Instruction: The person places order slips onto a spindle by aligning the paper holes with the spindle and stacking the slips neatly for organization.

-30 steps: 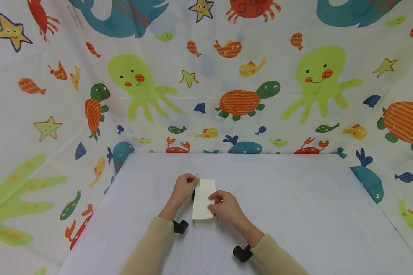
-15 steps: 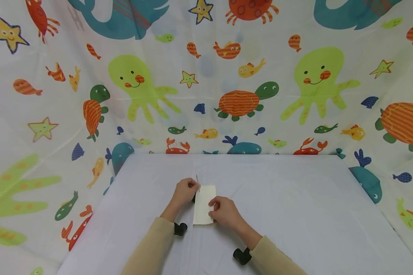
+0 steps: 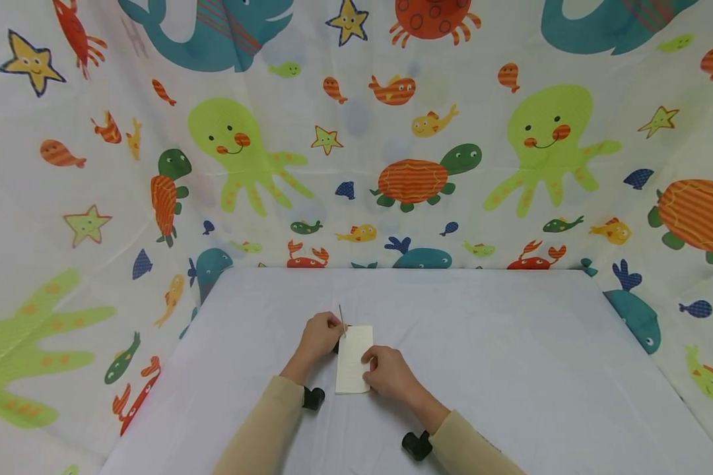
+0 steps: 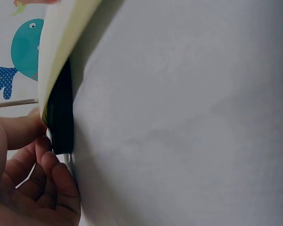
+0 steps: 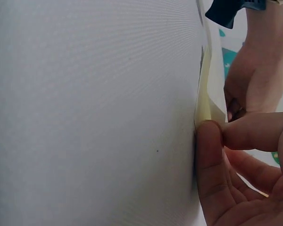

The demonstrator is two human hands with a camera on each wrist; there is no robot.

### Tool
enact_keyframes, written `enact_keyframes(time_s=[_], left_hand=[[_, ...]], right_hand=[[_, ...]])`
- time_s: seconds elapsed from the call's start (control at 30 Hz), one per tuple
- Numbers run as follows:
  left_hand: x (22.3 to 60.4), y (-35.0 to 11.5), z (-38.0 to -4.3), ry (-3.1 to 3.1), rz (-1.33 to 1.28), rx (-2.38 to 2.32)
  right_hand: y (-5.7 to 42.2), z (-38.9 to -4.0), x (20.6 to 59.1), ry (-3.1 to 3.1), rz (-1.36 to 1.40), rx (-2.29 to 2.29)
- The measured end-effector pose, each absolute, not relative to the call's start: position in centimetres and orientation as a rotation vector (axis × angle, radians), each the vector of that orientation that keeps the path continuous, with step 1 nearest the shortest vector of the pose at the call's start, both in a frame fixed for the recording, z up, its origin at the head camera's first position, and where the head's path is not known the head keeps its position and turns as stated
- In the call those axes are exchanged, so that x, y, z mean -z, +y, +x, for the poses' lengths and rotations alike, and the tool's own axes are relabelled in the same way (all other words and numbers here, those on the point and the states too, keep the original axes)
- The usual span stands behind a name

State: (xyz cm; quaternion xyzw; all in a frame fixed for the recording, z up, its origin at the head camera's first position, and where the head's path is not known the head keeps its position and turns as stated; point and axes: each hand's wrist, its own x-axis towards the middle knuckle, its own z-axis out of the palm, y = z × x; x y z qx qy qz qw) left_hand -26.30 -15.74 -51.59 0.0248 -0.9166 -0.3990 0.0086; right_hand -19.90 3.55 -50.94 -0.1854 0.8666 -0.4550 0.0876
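A small cream paper [image 3: 353,361] with faint lines, apparently folded or layered, lies between both hands on the white cloth. My left hand [image 3: 321,335] is at its upper left corner, pinching a thin brownish stick [image 3: 341,319] that slants across that corner. In the left wrist view the thumb touches the edge of the paper [image 4: 66,35], and a flat black piece [image 4: 62,115] sits beneath it; its kind is unclear. My right hand [image 3: 387,369] pinches the right edge of the paper [image 5: 205,101] between thumb and finger.
White cloth [image 3: 481,356] covers the table. A curtain [image 3: 356,132] printed with sea animals hangs behind and at both sides. Black camera mounts [image 3: 313,398] sit on both wrists, close to the tabletop.
The paper's upper layer has come down over the lower layer, which stuck out at the near edge a second ago. Both hands sit slightly nearer in the head view, keeping their holds.
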Motion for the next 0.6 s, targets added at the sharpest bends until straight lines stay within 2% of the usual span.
enact_keyframes(time_s=[0.6], left_hand=[[51.4,-15.9,-25.4,-2.837,0.147,1.247]], right_hand=[[5.1,-19.2,49.8,2.591,-0.568,1.192]])
